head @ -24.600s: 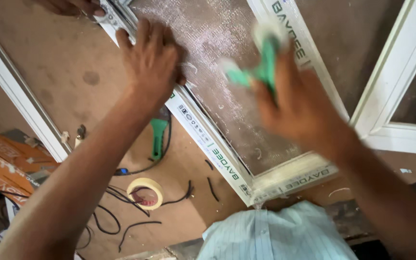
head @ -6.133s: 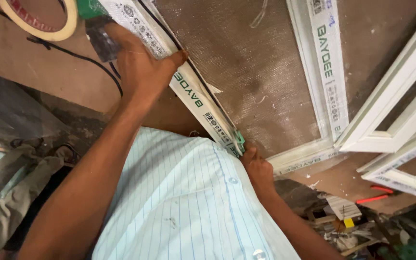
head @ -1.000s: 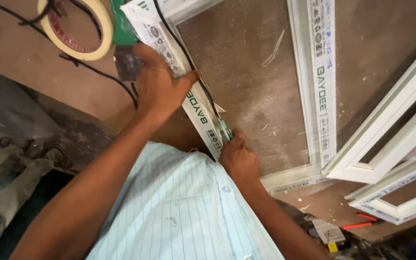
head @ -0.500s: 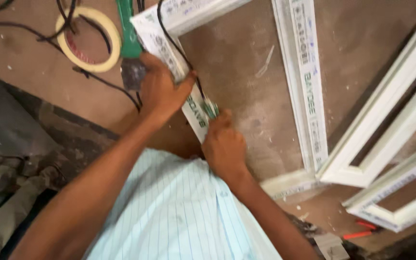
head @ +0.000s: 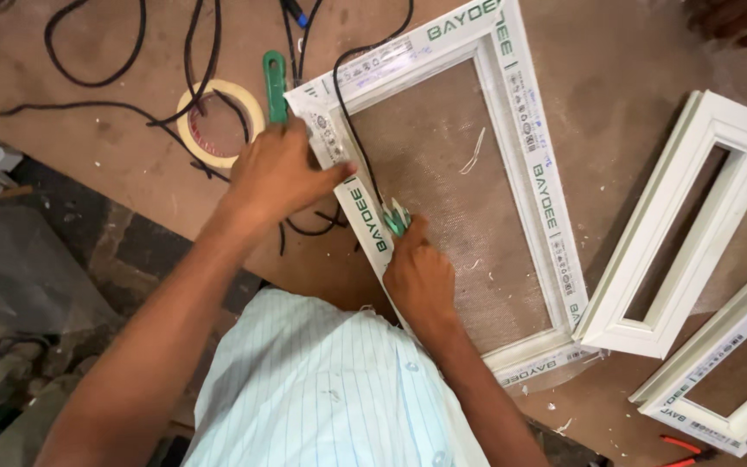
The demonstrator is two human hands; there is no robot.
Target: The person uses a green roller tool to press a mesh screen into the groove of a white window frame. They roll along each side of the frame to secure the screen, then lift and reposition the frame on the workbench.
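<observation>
While our left hand (head: 283,173) presses flat, fingers spread, on the white window frame (head: 365,216) lying on the desk (head: 88,138), our right hand (head: 421,277) grips a small green tool (head: 397,216) against the frame's near rail. That rail runs diagonally away from us, with the right hand nearer us. Compared with half a second ago, the tape roll (head: 218,125) and second frame (head: 676,225) show more fully.
</observation>
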